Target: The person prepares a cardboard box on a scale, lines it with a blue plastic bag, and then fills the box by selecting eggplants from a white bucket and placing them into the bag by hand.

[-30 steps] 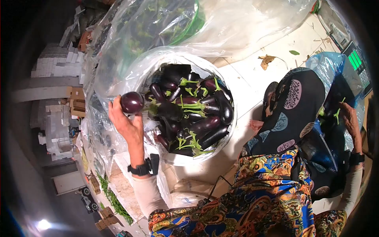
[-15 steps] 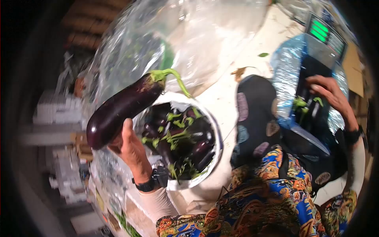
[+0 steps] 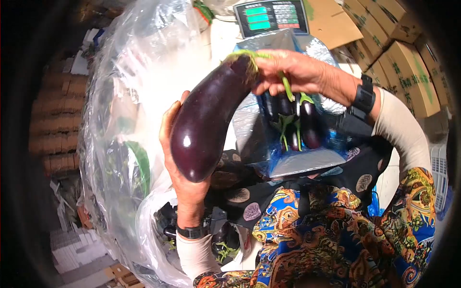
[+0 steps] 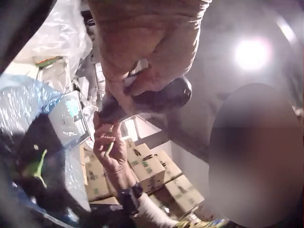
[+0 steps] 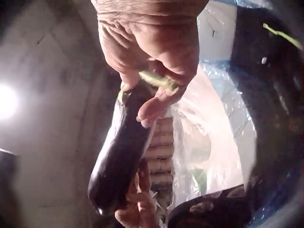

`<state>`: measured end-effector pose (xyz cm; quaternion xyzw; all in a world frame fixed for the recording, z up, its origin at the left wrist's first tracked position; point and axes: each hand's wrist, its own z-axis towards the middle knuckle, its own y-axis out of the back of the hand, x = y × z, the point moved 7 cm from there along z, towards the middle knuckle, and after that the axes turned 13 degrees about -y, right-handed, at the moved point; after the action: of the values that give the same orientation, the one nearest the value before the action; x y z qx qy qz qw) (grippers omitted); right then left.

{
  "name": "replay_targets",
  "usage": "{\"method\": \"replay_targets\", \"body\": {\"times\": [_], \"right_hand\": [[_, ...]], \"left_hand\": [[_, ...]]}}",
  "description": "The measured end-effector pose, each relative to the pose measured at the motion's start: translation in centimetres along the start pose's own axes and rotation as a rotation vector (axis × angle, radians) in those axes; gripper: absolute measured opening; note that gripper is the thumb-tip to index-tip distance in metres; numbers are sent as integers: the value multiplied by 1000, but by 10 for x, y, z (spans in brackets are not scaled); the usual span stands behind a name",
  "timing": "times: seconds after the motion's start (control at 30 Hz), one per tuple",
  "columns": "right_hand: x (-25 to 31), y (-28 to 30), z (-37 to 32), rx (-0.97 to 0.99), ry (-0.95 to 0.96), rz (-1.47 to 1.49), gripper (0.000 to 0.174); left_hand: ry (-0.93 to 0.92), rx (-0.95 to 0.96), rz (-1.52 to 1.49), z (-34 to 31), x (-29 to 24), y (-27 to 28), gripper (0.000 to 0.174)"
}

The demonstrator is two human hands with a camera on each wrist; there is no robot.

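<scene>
A large dark purple eggplant (image 3: 206,115) is held up between both hands in the head view, tilted with its green stem end at the upper right. Its lower, rounded part is in my left hand (image 3: 188,189), the fingers wrapped behind it. My right hand (image 3: 297,72) grips the stem end, as the right wrist view shows with thumb and fingers around the eggplant's (image 5: 118,152) top. Below the right hand lies a blue-tinted plastic bag (image 3: 307,163) with several eggplants (image 3: 312,125) inside, green stems showing. The left wrist view shows the left fingers curled over the held eggplant (image 4: 175,97).
A scale display (image 3: 271,18) with green-lit windows stands beyond the bag. Cardboard boxes (image 3: 410,72) are stacked at the upper right. Clear plastic sheeting (image 3: 103,125) covers the left side. More eggplants (image 3: 223,245) sit in a white-lined container (image 3: 150,216), partly hidden by the left forearm.
My left hand has lifted the eggplant from over the container and brought it rightward. My right hand has left the bag and taken its stem end. The head view has turned to the right.
</scene>
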<state>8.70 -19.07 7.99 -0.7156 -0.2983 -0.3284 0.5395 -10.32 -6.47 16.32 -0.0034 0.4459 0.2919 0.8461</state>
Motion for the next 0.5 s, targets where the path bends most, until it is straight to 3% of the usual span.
{"method": "replay_targets", "body": {"times": [0.13,0.2,0.33,0.4,0.43,0.5], "right_hand": [[11,33,-13,55,33,-29,45],[11,38,-17,-7,-3,-119,45],[-8,49,-15,-243,-88,-306,43],[-13,77,-10,-342,-55,-421,42],[-4,89,-16,-474,-66,-795,41],[-1,96,-26,-614,15,-1216,39]], "left_hand": [[472,40,-676,-11,31,-22,83],[594,48,-926,-10,33,-49,79],[739,287,-396,-14,59,-86,70],[847,237,-518,-23,77,-102,57],[920,192,-561,-33,89,-107,51],[1012,173,-578,-52,111,-117,41]]}}
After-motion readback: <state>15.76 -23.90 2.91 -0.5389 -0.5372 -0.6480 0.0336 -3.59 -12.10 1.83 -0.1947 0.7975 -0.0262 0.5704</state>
